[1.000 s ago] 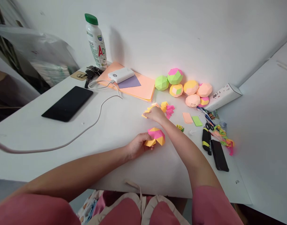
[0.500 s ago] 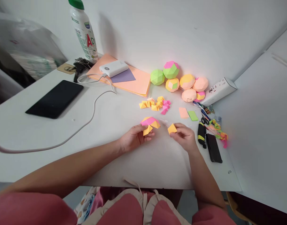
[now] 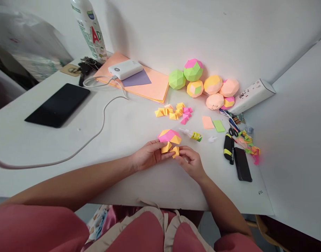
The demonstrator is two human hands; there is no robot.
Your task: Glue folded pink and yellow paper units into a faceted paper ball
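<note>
My left hand [image 3: 150, 154] is closed on a partly built paper ball [image 3: 169, 135] of pink and orange faces, with an orange folded flap hanging at its lower edge. Pinched in my right hand [image 3: 191, 161] is a small orange folded paper piece [image 3: 175, 151], close beside the ball's flap; whether they touch I cannot tell. Just past the hands lies a small glue bottle [image 3: 196, 136] with a yellow-green label, and its white cap [image 3: 212, 139] is to the right. Farther back sits a cluster of orange folded pieces [image 3: 173, 115] and pink ones [image 3: 186, 116].
Finished paper balls [image 3: 193, 70] stand against the wall. Sticky notes [image 3: 208, 122], scissors [image 3: 233, 132], a cutter [image 3: 228, 147] and a black phone-like case [image 3: 242, 164] lie right. Left are a tablet [image 3: 57, 105], a white cable [image 3: 104, 119], a power bank [image 3: 125, 69] and a bottle [image 3: 92, 31].
My right hand has moved left with the orange folded piece, up to the paper ball. The glue bottle and cap, hidden behind that hand before, now show.
</note>
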